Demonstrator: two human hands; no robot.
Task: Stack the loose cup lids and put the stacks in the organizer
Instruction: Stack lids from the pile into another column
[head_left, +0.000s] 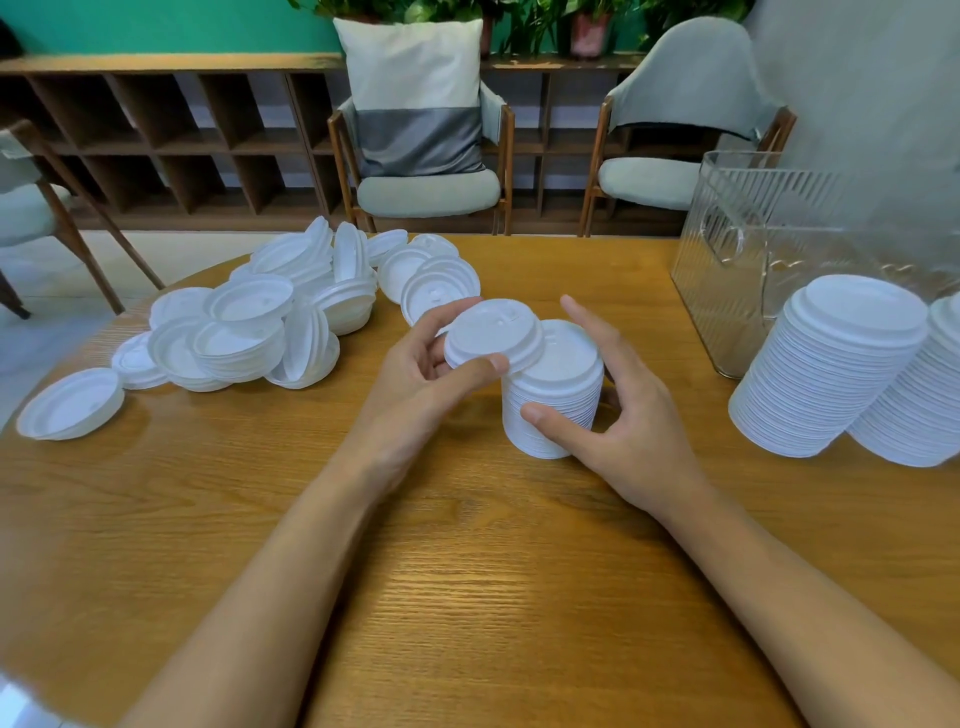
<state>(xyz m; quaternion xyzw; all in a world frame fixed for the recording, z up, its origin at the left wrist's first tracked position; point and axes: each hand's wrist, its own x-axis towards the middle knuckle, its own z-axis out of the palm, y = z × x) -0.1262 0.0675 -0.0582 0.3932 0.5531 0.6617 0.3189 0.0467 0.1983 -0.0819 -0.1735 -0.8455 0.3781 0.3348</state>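
Clear organizer (727, 291) behind 2 lid stacks (831, 374), rt.

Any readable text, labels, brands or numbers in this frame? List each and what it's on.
None legible in this view.
Raised marks on the lid in the left hand: too blurred to read.
Faint marks atop the stack held by the right hand: unreadable.
Clear organizer: no label visible.

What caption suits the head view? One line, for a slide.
Left hand holds lids at the top of a stack gripped by the right hand; loose lids left, organizer right.
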